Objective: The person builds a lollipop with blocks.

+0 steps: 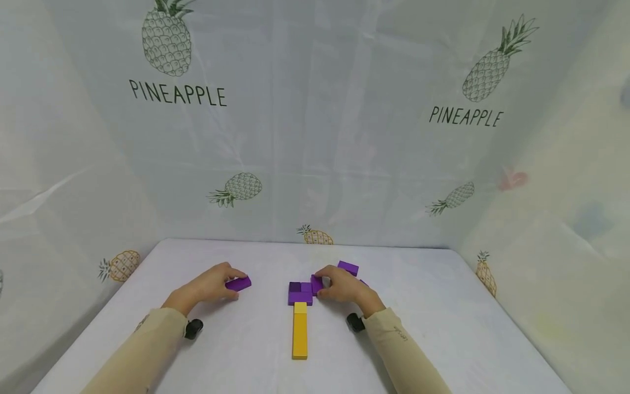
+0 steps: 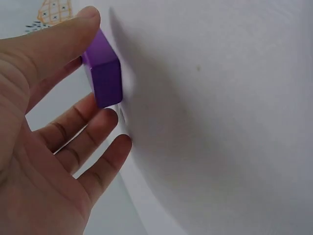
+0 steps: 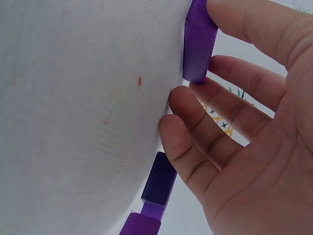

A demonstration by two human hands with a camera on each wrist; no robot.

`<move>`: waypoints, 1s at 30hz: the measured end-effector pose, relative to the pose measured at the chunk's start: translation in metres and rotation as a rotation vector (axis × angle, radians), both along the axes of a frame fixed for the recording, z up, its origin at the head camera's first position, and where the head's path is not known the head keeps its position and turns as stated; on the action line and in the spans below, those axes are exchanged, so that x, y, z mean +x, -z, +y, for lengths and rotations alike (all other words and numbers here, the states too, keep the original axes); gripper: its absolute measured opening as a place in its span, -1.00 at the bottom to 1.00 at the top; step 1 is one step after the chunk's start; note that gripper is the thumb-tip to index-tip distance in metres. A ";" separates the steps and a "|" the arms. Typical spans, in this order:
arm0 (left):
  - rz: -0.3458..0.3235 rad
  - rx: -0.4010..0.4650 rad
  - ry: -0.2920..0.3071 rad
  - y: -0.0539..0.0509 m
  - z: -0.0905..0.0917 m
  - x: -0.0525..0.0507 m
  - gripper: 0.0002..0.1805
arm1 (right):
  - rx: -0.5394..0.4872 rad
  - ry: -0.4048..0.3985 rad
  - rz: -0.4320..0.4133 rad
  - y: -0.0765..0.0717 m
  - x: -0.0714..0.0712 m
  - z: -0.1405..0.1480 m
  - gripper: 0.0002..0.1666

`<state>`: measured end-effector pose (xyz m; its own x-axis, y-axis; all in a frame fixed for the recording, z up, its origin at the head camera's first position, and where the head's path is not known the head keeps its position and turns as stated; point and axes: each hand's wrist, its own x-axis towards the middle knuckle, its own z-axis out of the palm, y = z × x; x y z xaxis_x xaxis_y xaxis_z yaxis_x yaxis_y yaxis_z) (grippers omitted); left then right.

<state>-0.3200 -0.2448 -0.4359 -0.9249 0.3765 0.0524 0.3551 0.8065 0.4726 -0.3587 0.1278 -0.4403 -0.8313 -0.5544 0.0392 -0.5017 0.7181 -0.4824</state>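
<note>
Right-side block: purple piece (image 1: 316, 285) at the right edge of the purple cluster (image 1: 300, 299) — whether they touch is unclear.
Right hand: (image 1: 344, 285) thumb and fingers pinch that piece, gap narrowed to its width.
Left-side block: second purple block (image 1: 238, 284), well apart from the cluster.
Left hand: (image 1: 214, 282) pinches it likewise — lower fingers spread.
Yellow bar: (image 1: 299, 336) runs from the cluster's near edge toward the person.
Beyond right hand: loose purple block (image 1: 348, 267) on the white table (image 1: 443, 328).
Backdrop: pineapple-print sheet (image 1: 315, 137).
</note>
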 end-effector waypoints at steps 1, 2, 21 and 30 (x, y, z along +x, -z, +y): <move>-0.007 0.000 -0.007 0.000 0.001 0.001 -0.43 | 0.000 -0.003 0.003 0.000 0.000 0.000 -0.42; -0.012 0.000 -0.007 0.000 0.002 0.001 -0.43 | 0.001 -0.002 0.003 -0.001 0.001 -0.001 -0.42; 0.081 -0.053 0.007 0.000 0.040 0.000 -0.46 | -0.004 -0.005 -0.006 -0.003 0.002 -0.001 -0.43; 0.131 -0.158 -0.060 0.001 0.076 -0.008 -0.43 | -0.016 -0.010 -0.016 -0.004 0.002 -0.001 -0.43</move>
<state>-0.3278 -0.1693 -0.4367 -0.9351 0.3341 0.1180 0.3542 0.8886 0.2915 -0.3562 0.1269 -0.4364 -0.8265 -0.5618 0.0352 -0.5008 0.7053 -0.5018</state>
